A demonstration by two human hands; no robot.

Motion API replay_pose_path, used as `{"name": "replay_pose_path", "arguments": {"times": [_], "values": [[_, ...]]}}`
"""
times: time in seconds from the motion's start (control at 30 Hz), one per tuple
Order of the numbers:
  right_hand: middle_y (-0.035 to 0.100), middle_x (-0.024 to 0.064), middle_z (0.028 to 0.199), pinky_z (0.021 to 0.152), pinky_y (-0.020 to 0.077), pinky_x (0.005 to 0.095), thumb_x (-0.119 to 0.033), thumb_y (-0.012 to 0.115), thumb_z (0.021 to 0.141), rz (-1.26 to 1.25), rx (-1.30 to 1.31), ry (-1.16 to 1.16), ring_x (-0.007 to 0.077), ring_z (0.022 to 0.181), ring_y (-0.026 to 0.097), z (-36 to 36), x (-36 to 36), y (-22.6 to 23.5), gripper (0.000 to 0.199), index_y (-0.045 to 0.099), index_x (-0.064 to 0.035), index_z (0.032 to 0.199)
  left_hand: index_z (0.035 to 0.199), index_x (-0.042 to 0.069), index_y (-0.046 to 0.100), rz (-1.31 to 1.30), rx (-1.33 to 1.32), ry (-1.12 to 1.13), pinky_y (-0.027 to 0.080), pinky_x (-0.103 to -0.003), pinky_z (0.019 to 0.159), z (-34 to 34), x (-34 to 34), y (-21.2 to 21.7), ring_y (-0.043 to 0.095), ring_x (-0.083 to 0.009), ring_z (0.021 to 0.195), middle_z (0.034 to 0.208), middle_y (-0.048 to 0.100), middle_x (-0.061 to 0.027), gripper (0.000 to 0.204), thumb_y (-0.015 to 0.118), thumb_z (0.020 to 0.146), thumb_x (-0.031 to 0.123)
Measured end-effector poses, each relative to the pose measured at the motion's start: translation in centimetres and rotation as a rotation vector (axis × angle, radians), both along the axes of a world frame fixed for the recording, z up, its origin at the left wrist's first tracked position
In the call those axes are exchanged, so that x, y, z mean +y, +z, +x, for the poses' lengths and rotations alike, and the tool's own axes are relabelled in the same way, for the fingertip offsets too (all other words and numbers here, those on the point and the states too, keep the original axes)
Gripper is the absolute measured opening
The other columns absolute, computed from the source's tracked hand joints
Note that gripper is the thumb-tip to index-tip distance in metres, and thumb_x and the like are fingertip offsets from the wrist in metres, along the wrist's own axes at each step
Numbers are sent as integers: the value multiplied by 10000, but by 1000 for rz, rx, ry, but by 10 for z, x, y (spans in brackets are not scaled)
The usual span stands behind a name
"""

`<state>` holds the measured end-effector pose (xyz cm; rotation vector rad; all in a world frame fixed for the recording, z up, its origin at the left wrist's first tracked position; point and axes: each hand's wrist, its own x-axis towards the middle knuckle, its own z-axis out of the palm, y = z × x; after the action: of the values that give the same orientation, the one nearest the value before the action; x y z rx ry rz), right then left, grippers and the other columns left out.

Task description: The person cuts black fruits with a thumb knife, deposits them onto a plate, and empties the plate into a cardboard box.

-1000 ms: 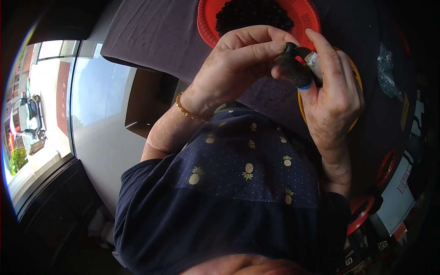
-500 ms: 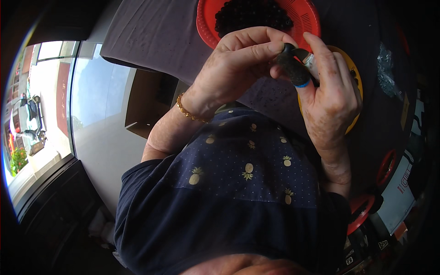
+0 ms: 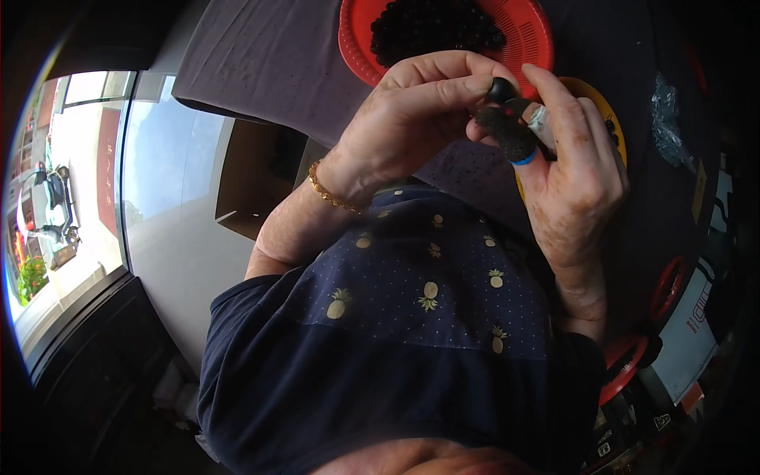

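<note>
My left hand (image 3: pixel 427 103) is closed, pinching a small, shiny black round piece (image 3: pixel 500 90) between thumb and fingertips. Facing it, my right hand (image 3: pixel 578 146) is closed around a small tool with a white handle-like part (image 3: pixel 540 123); its dark end lies beside the black piece, and its exact kind is hard to make out. A dark, worn thumb cover (image 3: pixel 507 133) with a blue band sits on my right thumb. Beyond my hands, a red plastic basket (image 3: pixel 352 43) holds many similar black pieces (image 3: pixel 435 32).
Partly behind my right hand is a yellow bowl (image 3: pixel 619 119) with dark pieces in it. Crumpled clear plastic (image 3: pixel 666 119) lies to its right on the dark tablecloth (image 3: pixel 261 63). An open cardboard box (image 3: pixel 245 178) stands at the left, below the table edge. Red round containers (image 3: pixel 625 368) are at the lower right.
The black piece has turned and now shows more of its rounded side at my left fingertips. My right hand has shifted slightly down, and its thumb has tilted.
</note>
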<state>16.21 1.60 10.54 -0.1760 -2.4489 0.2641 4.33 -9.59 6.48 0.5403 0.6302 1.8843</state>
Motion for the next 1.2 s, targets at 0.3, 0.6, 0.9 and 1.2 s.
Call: {"name": "replay_pose_path", "arguments": {"times": [0.3,0.6,0.9,1.2], "values": [[598,69,811,596,529,292,-235,667,779,2,-69,-43,201,726,628,-4,-6,9,354,603,-56,1078,1052,-41,570,92,-127,-64,474,-238,696,-4,-4,-2,524,-84,698,856,588,-48,241,483,905,128],[600,71,821,615,526,299,-231,680,763,-11,-54,-54,217,736,630,-4,-6,6,366,600,-59,1076,1037,-23,581,78,-66,-23,479,-237,704,-1,-3,-2,525,-83,702,866,593,-44,221,488,909,132],[598,61,797,611,523,295,-207,685,757,-7,-70,-63,206,726,627,-5,-4,4,368,599,-63,1085,1030,-17,583,69,-48,-10,472,-238,714,-2,-3,-3,528,-84,723,889,597,-46,215,492,911,136],[589,57,777,582,507,284,-211,681,763,0,-11,-56,189,682,612,-8,0,-4,358,602,-63,1079,1035,-10,585,53,-50,10,464,-226,713,-1,0,-3,527,-80,729,894,598,-39,220,504,911,153]]}}
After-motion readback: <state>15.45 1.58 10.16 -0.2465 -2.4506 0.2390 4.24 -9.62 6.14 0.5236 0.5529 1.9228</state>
